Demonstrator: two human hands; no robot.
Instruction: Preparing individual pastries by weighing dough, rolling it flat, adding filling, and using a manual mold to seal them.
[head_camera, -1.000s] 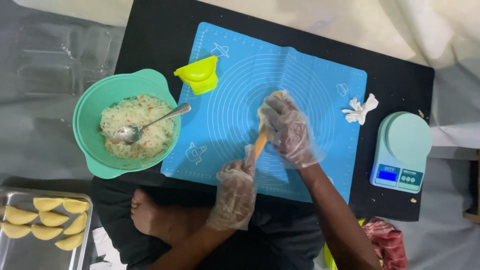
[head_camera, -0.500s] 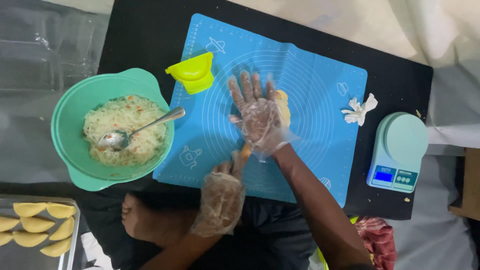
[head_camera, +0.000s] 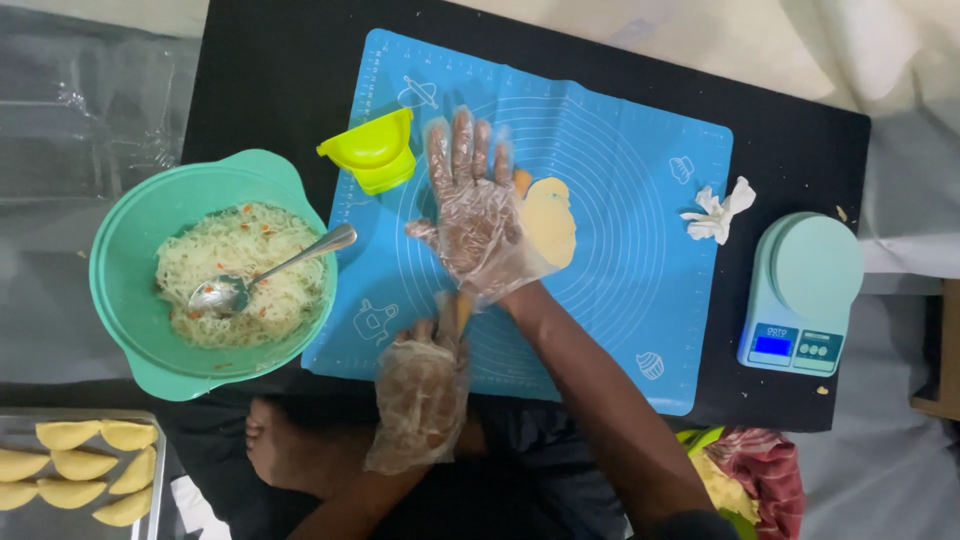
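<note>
Since a moment ago, my right hand (head_camera: 472, 215) is sliding further up the mat (head_camera: 620, 290), flat and open over the rolling pin (head_camera: 462, 308).

Dough (head_camera: 552, 220) is lying mid-mat, just right of that palm; my left hand (head_camera: 420, 395) is curling loosely at the mat's near edge, touching the pin's end. Bowl (head_camera: 130, 330) is sitting left of the mat.

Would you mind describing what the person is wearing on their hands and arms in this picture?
Both hands wear loose, clear disposable plastic gloves, crinkled and slightly glossy. The left hand has its glove bunched in folds around the wrist; the right hand has its glove ending in a baggy open cuff at the wrist. Both forearms are bare, with no sleeves, watch or jewellery visible.
</note>
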